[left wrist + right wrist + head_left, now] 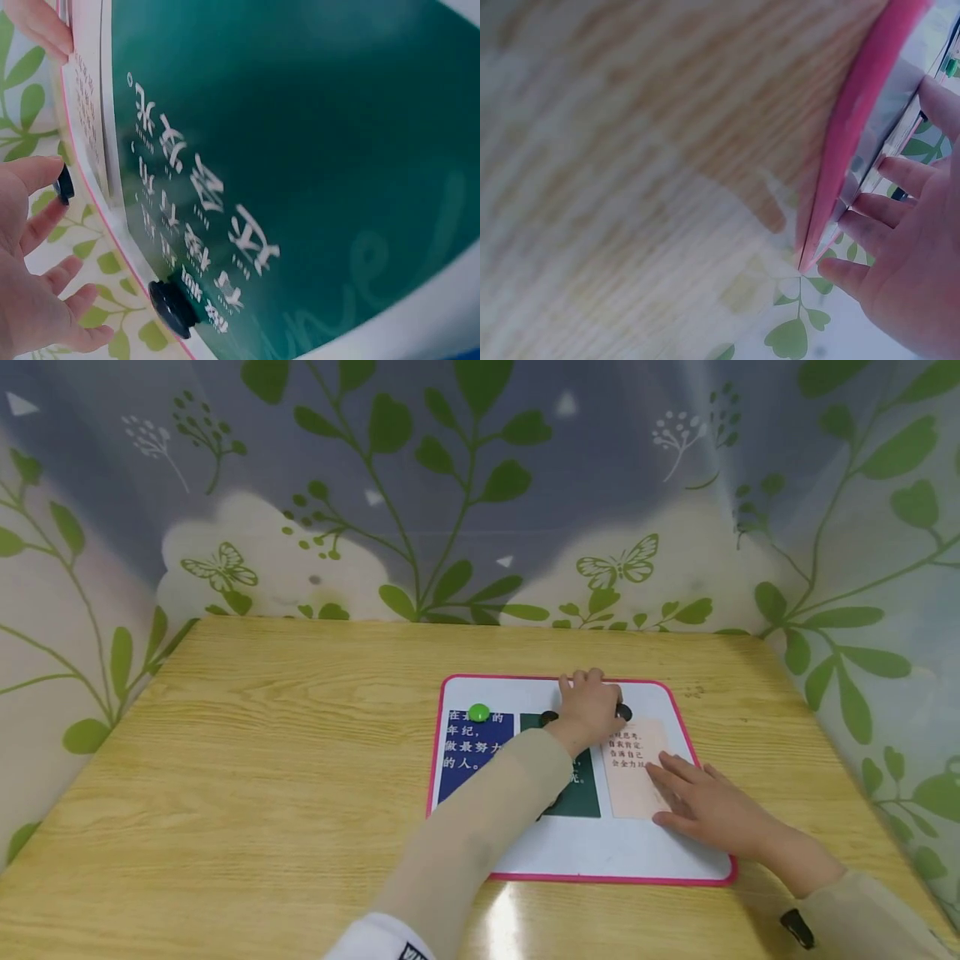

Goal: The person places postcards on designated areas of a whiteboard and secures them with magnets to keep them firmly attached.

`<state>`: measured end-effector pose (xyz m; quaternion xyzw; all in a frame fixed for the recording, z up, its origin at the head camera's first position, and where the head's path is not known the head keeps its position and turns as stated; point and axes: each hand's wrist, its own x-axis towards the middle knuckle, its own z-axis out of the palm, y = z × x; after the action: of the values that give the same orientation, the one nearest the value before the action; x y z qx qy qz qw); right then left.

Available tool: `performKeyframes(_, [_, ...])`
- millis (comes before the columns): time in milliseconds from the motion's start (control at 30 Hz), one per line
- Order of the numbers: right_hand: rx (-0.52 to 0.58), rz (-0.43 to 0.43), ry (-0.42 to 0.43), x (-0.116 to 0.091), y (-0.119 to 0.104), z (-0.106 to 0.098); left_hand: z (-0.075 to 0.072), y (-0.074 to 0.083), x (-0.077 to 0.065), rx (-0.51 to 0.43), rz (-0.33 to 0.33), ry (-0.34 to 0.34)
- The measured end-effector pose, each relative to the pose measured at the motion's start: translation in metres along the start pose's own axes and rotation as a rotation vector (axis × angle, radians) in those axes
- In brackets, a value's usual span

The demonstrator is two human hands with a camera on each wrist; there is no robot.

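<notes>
A white magnetic board [585, 852] with a pink rim lies on the table. On it are a dark blue card [461, 777], a green card [581, 797] and a pale pink card [633, 785], all bearing printed characters. My left hand [588, 706] reaches across the green card and pinches a black round magnet [65, 185] between thumb and forefinger, at the pink card's top edge. My right hand [708, 810] rests its extended fingers on the pink card's right edge. A second black magnet [172, 309] sits at the green card's top. A green magnet [478, 712] sits on the blue card.
The wooden table [262, 760] extends widely to the board's left. Behind it hangs a leaf-patterned curtain [465, 527], which also runs along both sides. My left sleeve covers part of the blue and green cards.
</notes>
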<state>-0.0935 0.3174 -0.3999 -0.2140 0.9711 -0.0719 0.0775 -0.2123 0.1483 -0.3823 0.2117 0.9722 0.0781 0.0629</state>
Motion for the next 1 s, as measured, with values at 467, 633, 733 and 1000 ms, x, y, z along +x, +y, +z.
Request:
performKeyframes(467, [-0.004, -0.007, 0.02, -0.001, 0.0, 0.0, 0.008, 0.009, 0.003, -0.01, 0.005, -0.035])
performKeyframes(633, [-0.002, 0.002, 0.018, -0.001, -0.001, -0.001, 0.011, 0.01, 0.004, -0.014, -0.003, -0.031])
performKeyframes(733, [0.001, 0.007, 0.017, -0.001, -0.001, -0.001, 0.012, 0.01, 0.004, -0.024, -0.007, -0.029])
performKeyframes(1000, [0.002, 0.002, 0.026, 0.0, -0.001, 0.001, 0.016, 0.007, 0.007, -0.013, -0.019, -0.027])
